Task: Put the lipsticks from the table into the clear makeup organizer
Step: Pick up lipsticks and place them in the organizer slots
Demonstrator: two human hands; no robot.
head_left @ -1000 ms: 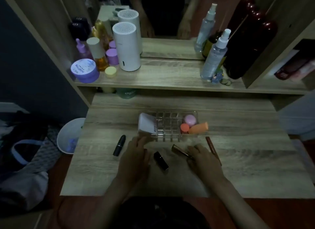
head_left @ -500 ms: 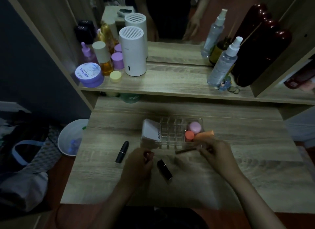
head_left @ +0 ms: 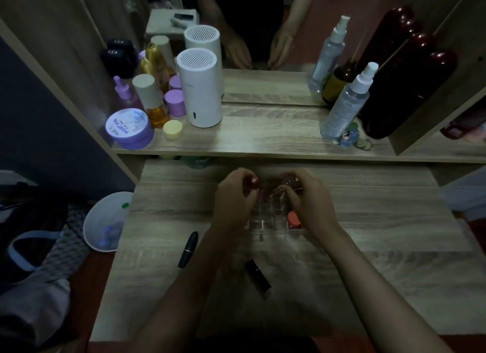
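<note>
The clear makeup organizer point(head_left: 265, 221) stands at the middle of the table, partly covered by both hands. An orange-capped item point(head_left: 293, 218) sits in its right side. My left hand point(head_left: 232, 202) hovers over the organizer's left part, shut on a small dark red lipstick point(head_left: 254, 182). My right hand point(head_left: 309, 199) is over the right part, fingers pinched on a slim brown lipstick point(head_left: 276, 191) that is mostly hidden. A black bullet lipstick point(head_left: 188, 248) lies on the table to the left. A dark square lipstick point(head_left: 258, 279) lies nearer me, between my forearms.
A shelf point(head_left: 263, 139) above the table's back carries a white cylinder point(head_left: 200, 89), a purple jar point(head_left: 128, 129), several small bottles and a spray bottle point(head_left: 347, 103). A mirror rises behind them. A white bin point(head_left: 105, 221) stands on the floor at left.
Both hands have moved up from the table onto the organizer. The right hand picked up the slim lipstick and carried it there; the left hand now holds a dark red lipstick.
</note>
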